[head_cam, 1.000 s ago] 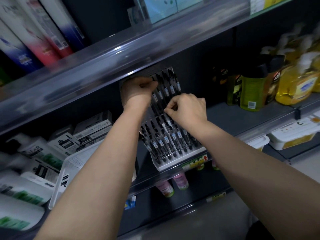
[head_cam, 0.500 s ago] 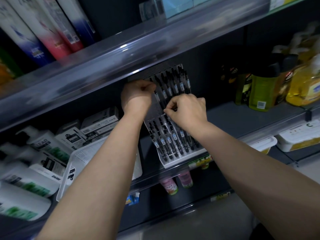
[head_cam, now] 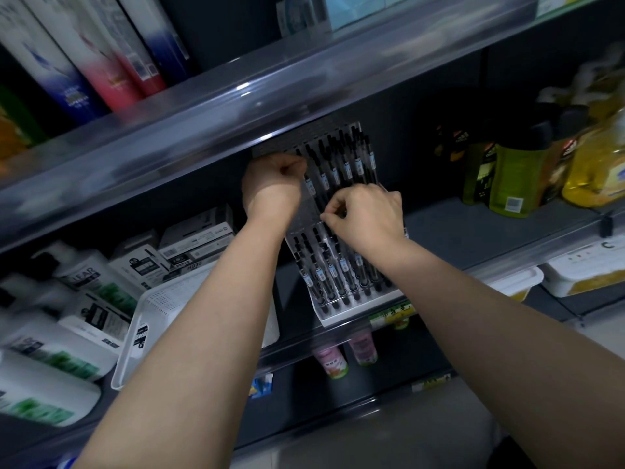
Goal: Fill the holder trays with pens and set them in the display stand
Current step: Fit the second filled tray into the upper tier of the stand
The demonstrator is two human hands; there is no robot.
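Observation:
A clear slanted display stand (head_cam: 358,318) sits on the middle shelf, holding two tiers of black pens. The lower holder tray (head_cam: 333,275) carries several pens with blue labels. The upper holder tray (head_cam: 341,160) also carries several pens and reaches up under the shelf above. My left hand (head_cam: 274,184) grips the upper tray's left edge, fingers curled. My right hand (head_cam: 367,216) pinches the upper tray's lower edge where the two tiers meet, and hides part of both rows.
The upper shelf lip (head_cam: 236,120) hangs just above the stand. A white basket (head_cam: 148,319) and white bottles (head_cam: 84,299) crowd the left. Boxed goods (head_cam: 192,242) stand behind. Green and yellow bottles (head_cam: 514,174) fill the right of the shelf.
Both hands keep their grip on the upper tray. The view has shifted slightly, so the stand and hands sit a little further right in the picture.

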